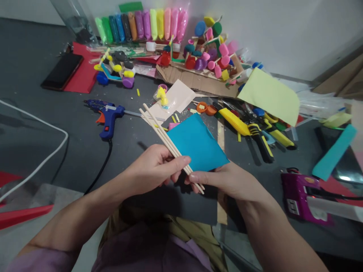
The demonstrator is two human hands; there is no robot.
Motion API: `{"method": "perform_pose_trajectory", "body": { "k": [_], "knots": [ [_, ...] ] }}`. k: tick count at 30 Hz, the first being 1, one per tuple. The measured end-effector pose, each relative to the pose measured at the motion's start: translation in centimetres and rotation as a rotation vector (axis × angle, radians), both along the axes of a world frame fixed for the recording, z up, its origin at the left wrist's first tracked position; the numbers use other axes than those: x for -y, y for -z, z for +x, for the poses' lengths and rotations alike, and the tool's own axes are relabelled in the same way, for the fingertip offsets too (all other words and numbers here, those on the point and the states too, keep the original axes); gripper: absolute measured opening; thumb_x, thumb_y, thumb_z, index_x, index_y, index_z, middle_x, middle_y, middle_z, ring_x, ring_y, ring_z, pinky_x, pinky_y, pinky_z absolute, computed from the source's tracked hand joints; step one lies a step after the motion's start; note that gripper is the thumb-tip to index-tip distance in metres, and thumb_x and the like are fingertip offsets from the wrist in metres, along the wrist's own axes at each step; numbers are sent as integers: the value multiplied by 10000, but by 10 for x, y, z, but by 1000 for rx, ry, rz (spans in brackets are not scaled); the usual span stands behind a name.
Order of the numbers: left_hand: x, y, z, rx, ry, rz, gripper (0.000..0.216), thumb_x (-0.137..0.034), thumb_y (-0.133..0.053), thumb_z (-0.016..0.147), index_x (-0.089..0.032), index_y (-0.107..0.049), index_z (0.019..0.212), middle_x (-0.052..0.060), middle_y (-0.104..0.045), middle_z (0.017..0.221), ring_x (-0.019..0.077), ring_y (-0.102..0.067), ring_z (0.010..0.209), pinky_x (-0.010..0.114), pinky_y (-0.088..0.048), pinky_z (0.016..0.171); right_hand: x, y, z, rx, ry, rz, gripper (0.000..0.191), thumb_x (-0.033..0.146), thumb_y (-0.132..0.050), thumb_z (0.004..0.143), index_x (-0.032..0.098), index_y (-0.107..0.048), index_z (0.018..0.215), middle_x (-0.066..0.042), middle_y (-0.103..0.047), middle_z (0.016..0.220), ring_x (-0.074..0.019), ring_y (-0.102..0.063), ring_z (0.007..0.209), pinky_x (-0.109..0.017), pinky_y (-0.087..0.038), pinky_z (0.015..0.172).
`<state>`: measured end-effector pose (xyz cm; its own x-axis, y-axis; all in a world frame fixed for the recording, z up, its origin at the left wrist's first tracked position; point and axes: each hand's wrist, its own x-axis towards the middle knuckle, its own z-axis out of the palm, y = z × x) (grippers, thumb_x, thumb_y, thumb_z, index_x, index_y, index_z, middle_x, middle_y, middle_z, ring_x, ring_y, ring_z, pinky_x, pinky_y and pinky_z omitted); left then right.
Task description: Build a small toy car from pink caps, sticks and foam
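Both hands meet in front of me over the dark mat. My left hand (154, 168) is closed around a bundle of thin wooden sticks (161, 127) that slant up and to the left. My right hand (227, 179) pinches the lower end of the same sticks together with a blue paper sheet (198, 143) that fans out above my fingers. The stick tips poke out below my right thumb.
A blue glue gun (109, 115) lies left of the sticks, its black cord trailing toward me. Craft knives (255, 132), a yellow sheet (269, 96), clay packs (141, 24), toy models (117, 68), a phone (62, 71) and a purple tool (303, 194) crowd the mat.
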<state>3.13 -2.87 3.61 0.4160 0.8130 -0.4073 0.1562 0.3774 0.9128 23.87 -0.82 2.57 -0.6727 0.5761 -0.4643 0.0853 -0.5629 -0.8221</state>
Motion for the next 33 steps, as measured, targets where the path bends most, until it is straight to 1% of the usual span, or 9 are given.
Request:
{"method": "perform_pose_trajectory", "body": {
  "k": [4, 8, 13, 17, 21, 27, 33],
  "knots": [
    [-3, -1, -1, 50, 10, 1, 510, -448, -558, 915, -167, -524, 490, -33, -471, 430, 51, -401, 372, 183, -297, 392, -3, -1, 2, -29, -41, -7, 341, 481, -831, 791, 149, -755, 794, -13, -714, 652, -119, -625, 582, -229, -490, 566],
    [-4, -1, 0, 73, -23, -19, 523, -443, -561, 906, -169, -529, 461, -27, -476, 401, 49, -387, 342, 187, -289, 374, -4, -2, 3, -79, -50, -4, 323, 437, -806, 827, 129, -732, 761, -18, -710, 665, -106, -612, 566, -222, -488, 563],
    [-3, 0, 0, 36, -42, -12, 549, -436, -556, 912, -172, -528, 432, -24, -467, 374, 47, -380, 334, 184, -284, 369, -3, -2, 2, -75, -62, -18, 286, 399, -814, 819, 125, -740, 778, -12, -690, 629, -101, -596, 557, -216, -468, 550],
    [-2, 0, -1, 32, -35, 14, 540, -419, -561, 910, -173, -524, 431, -23, -478, 379, 47, -389, 341, 183, -281, 370, -2, -2, 1, -78, -74, 1, 280, 385, -800, 833, 136, -723, 731, 8, -643, 578, -117, -619, 574, -230, -489, 569],
    [-3, -3, -1, 41, -12, -10, 540, -403, -547, 912, -173, -521, 424, -16, -487, 387, 48, -389, 340, 184, -281, 364, -2, -3, 0, -96, -78, 6, 295, 382, -795, 838, 140, -705, 696, 10, -624, 562, -123, -619, 573, -241, -501, 576],
    [-4, -3, -1, 36, -11, -20, 527, -402, -556, 902, -174, -533, 427, -14, -492, 392, 52, -392, 342, 182, -287, 360, -2, -3, -1, -79, -80, -2, 295, 401, -806, 816, 151, -714, 691, 11, -628, 564, -123, -610, 562, -248, -503, 574],
    [-3, -2, -1, 41, -9, -17, 504, -388, -560, 903, -172, -536, 448, -18, -497, 412, 51, -396, 358, 178, -298, 371, -3, -6, -1, -51, -104, 13, 364, 450, -808, 808, 150, -689, 639, 0, -629, 567, -123, -611, 575, -247, -503, 590]
  ]
}}
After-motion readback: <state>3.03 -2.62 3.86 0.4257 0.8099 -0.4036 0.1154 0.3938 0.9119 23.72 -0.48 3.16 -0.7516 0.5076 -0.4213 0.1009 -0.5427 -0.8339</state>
